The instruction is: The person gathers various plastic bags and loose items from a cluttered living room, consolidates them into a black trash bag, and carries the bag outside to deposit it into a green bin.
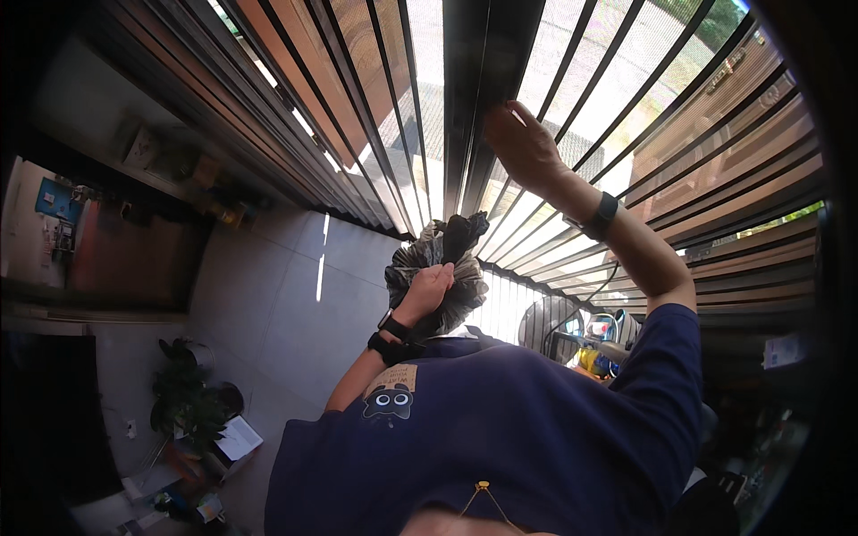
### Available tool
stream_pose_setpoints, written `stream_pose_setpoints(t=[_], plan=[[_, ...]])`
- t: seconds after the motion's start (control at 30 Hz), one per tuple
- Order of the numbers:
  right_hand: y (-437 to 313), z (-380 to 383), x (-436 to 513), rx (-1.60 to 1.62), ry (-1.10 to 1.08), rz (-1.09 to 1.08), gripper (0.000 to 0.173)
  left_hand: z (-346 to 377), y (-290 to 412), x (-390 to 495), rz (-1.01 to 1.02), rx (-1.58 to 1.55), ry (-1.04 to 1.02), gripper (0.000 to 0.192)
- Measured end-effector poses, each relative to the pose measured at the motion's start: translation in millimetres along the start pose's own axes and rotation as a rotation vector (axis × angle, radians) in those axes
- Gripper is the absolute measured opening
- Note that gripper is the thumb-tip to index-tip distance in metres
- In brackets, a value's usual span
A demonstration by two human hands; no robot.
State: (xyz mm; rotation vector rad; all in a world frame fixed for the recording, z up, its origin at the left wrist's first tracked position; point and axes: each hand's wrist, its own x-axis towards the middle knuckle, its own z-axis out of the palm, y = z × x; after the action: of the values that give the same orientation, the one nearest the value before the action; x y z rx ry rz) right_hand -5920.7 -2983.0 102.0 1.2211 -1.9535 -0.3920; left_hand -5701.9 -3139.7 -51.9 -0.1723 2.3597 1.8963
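My left hand (pixel 429 291) grips the bunched neck of a black plastic bag (pixel 402 271) in front of my waist. The twisted top of the bag sticks up above my fist, and the lower part is hidden behind my hand and shirt. Raised ahead and to the right, my right hand (pixel 526 151) is at the dark upright post (pixel 462 87) of a black slatted metal gate (pixel 576 134). Its fingertips merge with shadow there, so their hold on the post cannot be made out. Bright light and fine mesh show between the slats.
Grey floor tiles (pixel 268 288) extend to the left, crossed by a thin strip of sunlight. Beyond them are a potted plant (pixel 184 402) and a doorway (pixel 100 234) into another room. On the right, a round object (pixel 553 325) and colourful items (pixel 596 358) stand beside the gate.
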Motion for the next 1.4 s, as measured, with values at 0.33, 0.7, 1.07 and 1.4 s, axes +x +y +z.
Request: stream_pose_setpoints(t=[0.33,0.7,1.07,1.4], plan=[[57.1,-81.1,-137.9,0.100,-0.280,0.402,0.011,40.6,7.8,105.6,0.054,-0.101,-0.419,0.041],[83.6,-107.6,-229.6,-0.320,-0.714,0.913,0.020,23.4,25.6,185.1,-0.171,-0.281,-0.485,0.038],[52.3,19.9,-274.7,0.021,-0.976,0.959,0.039,51.9,15.0,241.9,-0.271,-0.358,-0.322,0.039],[51.2,119.8,-347.6,0.453,-0.893,1.230,0.026,134.0,56.3,364.0,-0.330,-0.425,-0.061,0.033]])
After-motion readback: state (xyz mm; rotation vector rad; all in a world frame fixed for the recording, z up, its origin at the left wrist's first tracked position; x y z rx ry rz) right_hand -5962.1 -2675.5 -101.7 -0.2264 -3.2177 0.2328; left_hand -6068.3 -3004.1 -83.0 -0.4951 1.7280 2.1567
